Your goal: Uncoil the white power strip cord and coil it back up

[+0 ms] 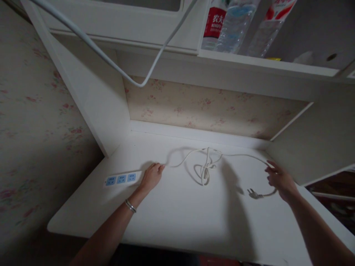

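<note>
A white power strip [121, 179] with blue sockets lies on the left of the white desk. My left hand [152, 175] is closed round its right end, where the cord comes out. The white cord [205, 173] runs to the right, with a loose tangle in the middle. At the right, my right hand [280, 180] grips the cord near its plug end, fingers bent round it. The plug [253, 194] hangs out to the left of that hand, prongs pointing left. A silver bracelet [130, 205] is on my left wrist.
Above the desk [172, 221] runs a shelf [266, 63] with several plastic bottles [235, 27]. A thick white cable or tube [111, 64] hangs across the upper left. Side panels [91, 88] and a flowered back wall [194, 105] enclose the desk.
</note>
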{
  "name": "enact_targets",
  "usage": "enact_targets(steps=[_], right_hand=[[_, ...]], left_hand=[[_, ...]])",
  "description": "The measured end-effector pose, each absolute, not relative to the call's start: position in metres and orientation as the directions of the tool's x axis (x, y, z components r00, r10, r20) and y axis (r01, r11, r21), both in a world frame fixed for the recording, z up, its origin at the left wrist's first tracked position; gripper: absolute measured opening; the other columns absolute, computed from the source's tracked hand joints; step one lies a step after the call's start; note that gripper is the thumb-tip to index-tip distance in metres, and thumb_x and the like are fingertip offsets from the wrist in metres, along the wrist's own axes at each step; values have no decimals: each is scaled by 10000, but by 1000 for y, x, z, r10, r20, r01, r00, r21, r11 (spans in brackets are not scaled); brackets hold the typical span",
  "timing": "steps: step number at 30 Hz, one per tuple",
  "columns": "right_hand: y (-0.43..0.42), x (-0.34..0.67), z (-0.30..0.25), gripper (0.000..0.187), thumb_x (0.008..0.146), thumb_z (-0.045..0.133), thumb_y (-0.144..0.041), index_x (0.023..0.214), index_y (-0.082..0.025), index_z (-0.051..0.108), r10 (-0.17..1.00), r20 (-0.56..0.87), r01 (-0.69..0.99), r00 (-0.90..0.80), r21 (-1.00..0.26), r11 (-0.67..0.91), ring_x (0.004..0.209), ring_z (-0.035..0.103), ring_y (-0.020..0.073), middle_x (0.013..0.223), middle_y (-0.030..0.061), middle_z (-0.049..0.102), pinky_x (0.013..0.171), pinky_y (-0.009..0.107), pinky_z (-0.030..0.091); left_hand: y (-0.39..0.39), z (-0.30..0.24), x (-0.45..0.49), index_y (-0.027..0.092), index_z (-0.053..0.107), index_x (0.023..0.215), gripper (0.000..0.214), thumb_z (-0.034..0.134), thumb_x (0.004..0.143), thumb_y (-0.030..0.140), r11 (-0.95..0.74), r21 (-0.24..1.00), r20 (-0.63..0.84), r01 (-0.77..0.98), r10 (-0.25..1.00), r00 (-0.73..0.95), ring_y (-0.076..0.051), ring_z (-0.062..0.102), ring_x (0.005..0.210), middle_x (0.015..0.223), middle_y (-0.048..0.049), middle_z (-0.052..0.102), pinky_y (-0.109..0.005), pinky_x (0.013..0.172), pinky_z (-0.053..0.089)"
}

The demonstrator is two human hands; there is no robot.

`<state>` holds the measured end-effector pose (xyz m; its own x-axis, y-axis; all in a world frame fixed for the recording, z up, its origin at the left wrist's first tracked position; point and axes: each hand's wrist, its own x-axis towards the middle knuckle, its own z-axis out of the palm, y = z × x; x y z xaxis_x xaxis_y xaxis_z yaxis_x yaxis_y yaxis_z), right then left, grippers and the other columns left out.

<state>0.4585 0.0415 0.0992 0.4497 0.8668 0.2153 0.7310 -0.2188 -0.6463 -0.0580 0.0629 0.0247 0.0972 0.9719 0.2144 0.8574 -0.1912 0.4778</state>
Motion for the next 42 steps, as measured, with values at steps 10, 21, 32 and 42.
enact_targets(steps=[10, 21, 32, 42], right_hand=[[23, 382, 137, 456, 742, 619, -575, 859, -143, 706, 975, -218, 594, 41, -780, -199, 600, 580, 170, 669, 56, 600, 609, 327, 516], [31, 306, 174, 438, 804, 553, -568, 888, -171, 720, 970, -87, 687, -228, -720, 97, 626, 530, 153, 719, 37, 636, 574, 266, 433], [36, 316, 187, 504, 816, 536, -565, 1100, -171, 673, 993, 116, 596, -34, -795, 113, 559, 454, 110, 831, 48, 634, 489, 236, 327], [25, 387, 202, 621, 749, 527, -699, 958, -151, 731, 923, 199, 814, 330, -554, -172, 696, 578, 224, 731, 82, 657, 618, 317, 387]], left_hand=[[68, 28, -18, 163, 573, 1199, 376, 426, 861, 86, -315, 594, 248, 741, 947, 204, -206, 516, 1131, 1178, -117, 574, -339, 1025, 355], [87, 25, 35, 126, 550, 1147, 344, 453, 889, 332, -145, 887, 61, 438, 978, 201, -222, 599, 1029, 1154, -156, 610, -356, 918, 430], [72, 59, 40, 155, 465, 1197, 562, 294, 908, 606, 131, 987, -161, 95, 851, 500, -122, 598, 524, 832, -82, 695, -221, 494, 361], [83, 102, 5, 151, 643, 830, 497, 457, 835, 612, -136, 978, 73, 159, 934, 349, -108, 418, 604, 684, 18, 553, -230, 564, 313]])
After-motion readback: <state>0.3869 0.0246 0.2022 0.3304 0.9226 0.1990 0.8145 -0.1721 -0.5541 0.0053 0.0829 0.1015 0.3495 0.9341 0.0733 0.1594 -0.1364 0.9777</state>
